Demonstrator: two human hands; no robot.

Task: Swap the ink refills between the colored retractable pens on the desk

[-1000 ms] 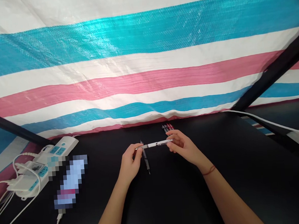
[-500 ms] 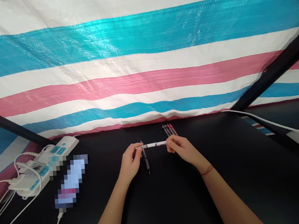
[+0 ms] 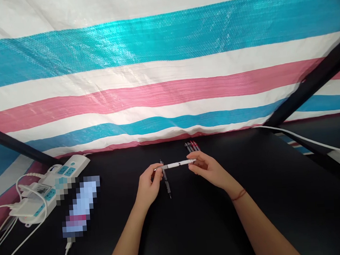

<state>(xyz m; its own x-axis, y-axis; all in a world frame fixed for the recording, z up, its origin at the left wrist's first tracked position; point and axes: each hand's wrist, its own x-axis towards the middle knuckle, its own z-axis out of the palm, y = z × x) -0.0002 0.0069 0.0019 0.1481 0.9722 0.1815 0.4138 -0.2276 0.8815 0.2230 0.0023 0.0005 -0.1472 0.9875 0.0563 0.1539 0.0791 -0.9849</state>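
Note:
I hold a white pen (image 3: 177, 164) level above the black table (image 3: 279, 197), one hand at each end. My left hand (image 3: 149, 185) pinches its tip end at the left. My right hand (image 3: 209, 170) grips the other end with the fingers curled round it. A dark pen (image 3: 166, 180) lies on the table just under the white one, between my hands. A small bunch of pens (image 3: 191, 146), black and red, lies right behind my right hand near the tarp.
A striped blue, pink and white tarp (image 3: 166, 77) hangs behind the table. At the left lie a white power strip (image 3: 50, 182) with plugs and cables, and a blurred device (image 3: 80, 205) on a cable. A white cable (image 3: 305, 140) runs along the right.
My right hand slid slightly along the white pen and back; the pen stays level between both hands. Nothing else has moved.

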